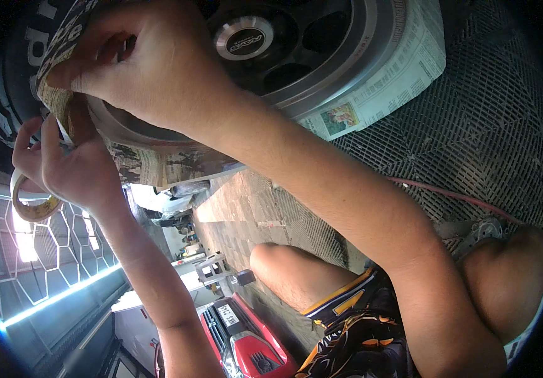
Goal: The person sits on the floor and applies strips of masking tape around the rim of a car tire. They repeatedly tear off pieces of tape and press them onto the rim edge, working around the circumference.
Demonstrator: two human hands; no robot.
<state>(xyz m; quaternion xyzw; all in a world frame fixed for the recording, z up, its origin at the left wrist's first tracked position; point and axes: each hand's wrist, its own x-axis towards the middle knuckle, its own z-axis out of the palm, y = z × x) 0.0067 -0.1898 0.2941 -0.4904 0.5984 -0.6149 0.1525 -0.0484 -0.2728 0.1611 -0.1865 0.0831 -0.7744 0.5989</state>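
A dark multi-spoke wheel (pixel 293 74) with a round centre cap fills the upper middle, and its black tyre (pixel 16 94) shows at the far left. Newspaper (pixel 403 85) is tucked around the rim and covers part of the tyre. My right hand (pixel 148 72) is closed at the rim's left edge, thumb pressed on a strip of masking tape (pixel 62 104) over the paper. Just below it, my left hand (pixel 73 167) has its fingers bent by the strip. A roll of masking tape (pixel 37 212) hangs from that hand, partly hidden behind the fingers.
Dark grid floor mats (pixel 460 132) lie under the wheel, crossed by a thin red hose (pixel 454 196). A red and black machine (pixel 249 337) stands at the bottom, near a white cabinet (pixel 133 315). My bare knee (pixel 303 271) is close below the wheel.
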